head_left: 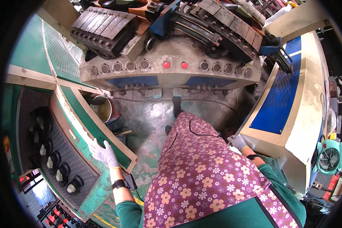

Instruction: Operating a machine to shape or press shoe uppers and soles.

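Observation:
My left hand (pixel 103 154), in a pale glove, has its fingers spread over the cream edge of the green bench (pixel 70 127). Several black rounded pieces with pale blocks (pixel 63 171) stand in a row on the bench's dark textured mat (pixel 78 161), left of that hand. My right hand (pixel 238 143), also gloved, is beside the near corner of the cream cabinet (pixel 262 140). Its fingers look curled, and a small white patch shows just below them; what they hold, if anything, is hidden by the apron (pixel 201 163).
Ahead stands a cream machine (pixel 163 78) with round dials, two red buttons (pixel 166 65) and heavy metal blocks (pixel 102 22). A bucket (pixel 104 110) is on the floor beside the green bench. A blue perforated panel (pixel 275 98) covers the right cabinet; a mint fan (pixel 330 157) stands farther right.

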Demonstrator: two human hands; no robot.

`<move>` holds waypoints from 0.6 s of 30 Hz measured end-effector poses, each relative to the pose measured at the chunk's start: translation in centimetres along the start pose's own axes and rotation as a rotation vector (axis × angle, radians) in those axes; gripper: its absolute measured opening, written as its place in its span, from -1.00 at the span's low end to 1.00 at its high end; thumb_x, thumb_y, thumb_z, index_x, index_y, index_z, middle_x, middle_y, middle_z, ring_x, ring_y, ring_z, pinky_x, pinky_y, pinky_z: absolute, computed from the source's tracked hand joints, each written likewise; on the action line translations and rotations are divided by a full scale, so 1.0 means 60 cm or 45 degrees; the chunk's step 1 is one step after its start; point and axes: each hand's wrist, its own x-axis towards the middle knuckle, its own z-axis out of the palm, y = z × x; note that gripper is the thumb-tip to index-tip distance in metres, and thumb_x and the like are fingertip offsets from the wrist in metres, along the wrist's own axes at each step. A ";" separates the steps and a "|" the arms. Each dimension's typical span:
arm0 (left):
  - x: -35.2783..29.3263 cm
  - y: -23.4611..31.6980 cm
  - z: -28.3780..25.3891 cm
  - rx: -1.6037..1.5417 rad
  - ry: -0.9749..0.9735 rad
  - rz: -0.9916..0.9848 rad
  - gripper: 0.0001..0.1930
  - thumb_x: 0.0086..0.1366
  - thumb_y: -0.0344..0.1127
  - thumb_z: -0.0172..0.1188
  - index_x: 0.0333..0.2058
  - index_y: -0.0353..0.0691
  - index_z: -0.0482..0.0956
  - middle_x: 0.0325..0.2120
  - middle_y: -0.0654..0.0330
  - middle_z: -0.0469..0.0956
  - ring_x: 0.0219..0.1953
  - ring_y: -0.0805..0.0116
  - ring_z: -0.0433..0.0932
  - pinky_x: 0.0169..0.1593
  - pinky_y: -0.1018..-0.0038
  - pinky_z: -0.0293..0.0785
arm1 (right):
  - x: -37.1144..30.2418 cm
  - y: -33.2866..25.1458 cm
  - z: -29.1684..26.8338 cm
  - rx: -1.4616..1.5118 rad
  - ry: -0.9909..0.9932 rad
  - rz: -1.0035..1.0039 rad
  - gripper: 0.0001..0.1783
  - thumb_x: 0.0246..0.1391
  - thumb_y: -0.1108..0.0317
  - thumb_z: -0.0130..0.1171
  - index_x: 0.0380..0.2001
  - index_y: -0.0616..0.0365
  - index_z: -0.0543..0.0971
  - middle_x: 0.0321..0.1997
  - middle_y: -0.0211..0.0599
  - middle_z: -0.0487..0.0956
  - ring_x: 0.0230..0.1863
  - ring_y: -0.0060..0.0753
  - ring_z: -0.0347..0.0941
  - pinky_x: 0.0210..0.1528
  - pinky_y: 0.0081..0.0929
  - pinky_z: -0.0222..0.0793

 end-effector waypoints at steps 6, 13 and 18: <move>0.011 0.022 -0.032 -0.145 -0.068 0.025 -0.46 0.19 -0.14 0.22 0.15 -0.05 0.42 0.26 -0.04 0.28 0.33 -0.04 0.16 0.28 0.05 0.13 | 0.031 0.034 0.042 0.115 0.024 0.053 -0.58 0.16 0.04 0.12 -0.20 0.19 0.65 -0.34 -0.08 0.68 -0.33 -0.16 0.64 -0.20 -0.31 0.51; -0.020 0.012 -0.029 0.063 -0.177 -0.135 -0.34 0.12 -0.07 0.28 0.22 0.03 0.37 0.33 0.02 0.20 0.39 -0.04 0.08 0.35 -0.02 0.02 | 0.106 -0.150 -0.017 -0.010 0.027 -0.192 -0.54 0.16 -0.08 0.04 -0.20 0.07 0.65 -0.23 -0.14 0.68 -0.12 0.00 0.58 -0.03 -0.15 0.45; 0.009 0.002 -0.018 0.027 -0.161 -0.138 -0.04 0.09 -0.03 0.33 0.40 -0.04 0.02 0.39 0.05 0.07 0.40 0.01 0.06 0.34 -0.04 0.04 | 0.114 -0.278 -0.078 -0.032 0.115 -0.455 -0.57 0.19 -0.04 0.02 -0.18 0.05 0.64 -0.24 -0.15 0.67 -0.15 -0.03 0.59 -0.07 -0.19 0.46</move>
